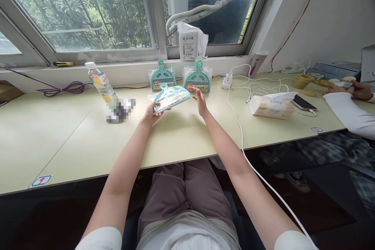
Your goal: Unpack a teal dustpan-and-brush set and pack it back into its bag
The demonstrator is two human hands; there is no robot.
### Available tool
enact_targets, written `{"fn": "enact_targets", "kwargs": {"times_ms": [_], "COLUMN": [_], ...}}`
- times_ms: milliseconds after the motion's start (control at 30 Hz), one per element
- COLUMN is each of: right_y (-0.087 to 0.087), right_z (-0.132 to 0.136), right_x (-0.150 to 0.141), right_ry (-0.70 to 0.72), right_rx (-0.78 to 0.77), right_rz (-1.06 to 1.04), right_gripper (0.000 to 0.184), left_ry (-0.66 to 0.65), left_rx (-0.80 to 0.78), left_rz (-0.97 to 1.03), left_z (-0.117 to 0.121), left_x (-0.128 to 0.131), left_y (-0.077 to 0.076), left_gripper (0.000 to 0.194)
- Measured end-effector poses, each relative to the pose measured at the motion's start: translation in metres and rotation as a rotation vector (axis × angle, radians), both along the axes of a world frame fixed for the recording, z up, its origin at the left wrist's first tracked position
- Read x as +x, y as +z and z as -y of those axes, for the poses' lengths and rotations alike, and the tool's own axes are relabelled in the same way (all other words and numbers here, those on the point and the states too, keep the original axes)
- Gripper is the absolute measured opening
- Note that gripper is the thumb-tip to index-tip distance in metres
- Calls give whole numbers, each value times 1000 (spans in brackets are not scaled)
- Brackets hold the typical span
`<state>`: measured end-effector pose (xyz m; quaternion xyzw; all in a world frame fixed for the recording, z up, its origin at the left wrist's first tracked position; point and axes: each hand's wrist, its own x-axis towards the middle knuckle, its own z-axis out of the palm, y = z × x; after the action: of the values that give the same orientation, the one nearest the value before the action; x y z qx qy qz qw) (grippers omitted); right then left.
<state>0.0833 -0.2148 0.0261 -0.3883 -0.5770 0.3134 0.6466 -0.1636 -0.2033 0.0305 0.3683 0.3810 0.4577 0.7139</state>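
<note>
My left hand (151,113) is closed on the left end of a mint-green dustpan set (172,98) in clear plastic wrap. The set is tilted above the table, its short handle pointing to the back. Beside its right end is my right hand (200,102), fingers stretched out and apart; whether a fingertip touches the wrap I cannot tell. Behind them, against the wall, lean another wrapped dustpan set (163,78) and, to its right, a stack of dustpan sets (198,80).
A drink bottle (101,84) stands left, near a blurred patch. A tissue pack (272,106), a phone (304,102) and a white cable (236,117) lie right. A boxed package (189,45) sits on the sill. Far right, another person's sleeve (345,111) rests on the table.
</note>
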Motion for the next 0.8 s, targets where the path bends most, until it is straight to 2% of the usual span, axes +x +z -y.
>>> {"fn": "enact_targets", "kwargs": {"times_ms": [100, 233, 400, 533, 700, 800], "right_y": [2, 3, -1, -3, 1, -1], "right_z": [6, 11, 7, 4, 9, 8], "right_x": [-7, -19, -20, -17, -17, -17], "right_ry": [74, 12, -91, -153, -224, -264], "right_rx": [47, 113, 103, 95, 129, 75], "right_rz": [102, 246, 180, 162, 237, 291], "right_gripper": [68, 72, 24, 19, 8, 8], "left_ry": [43, 66, 13, -9, -8, -25], "left_rx": [-10, -5, 5, 23, 10, 6], "left_rz": [54, 66, 25, -11, -18, -30], "left_z": [-4, -5, -2, -2, -4, -4], "left_x": [-10, -17, -9, -4, -4, -5], "left_y": [3, 3, -1, -4, -4, -4], "left_gripper": [52, 58, 49, 48, 53, 53]}}
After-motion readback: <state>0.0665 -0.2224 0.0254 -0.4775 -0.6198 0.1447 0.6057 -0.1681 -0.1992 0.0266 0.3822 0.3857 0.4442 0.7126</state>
